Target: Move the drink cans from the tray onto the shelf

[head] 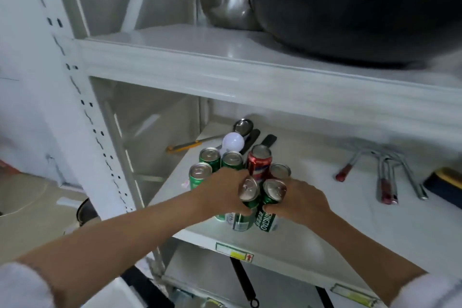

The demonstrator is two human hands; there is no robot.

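Observation:
Several drink cans stand clustered on the white middle shelf [312, 240]. My left hand [222, 190] grips a green can [246, 204], tilted, near the shelf's front edge. My right hand [300, 201] grips a second green can [270, 204] right beside it, also tilted. Behind them stand three green cans [200, 174] at the left, a red can [258, 161] and one more can [280, 171] with only its silver top showing. The tray is out of view.
A white bulb [233, 142], a ladle [243, 125] and dark-handled utensils lie behind the cans. Metal tongs with red grips [382, 177] and a dark sponge [442, 182] lie to the right. A big black wok [355, 5] and a steel pot [228, 9] sit on the upper shelf.

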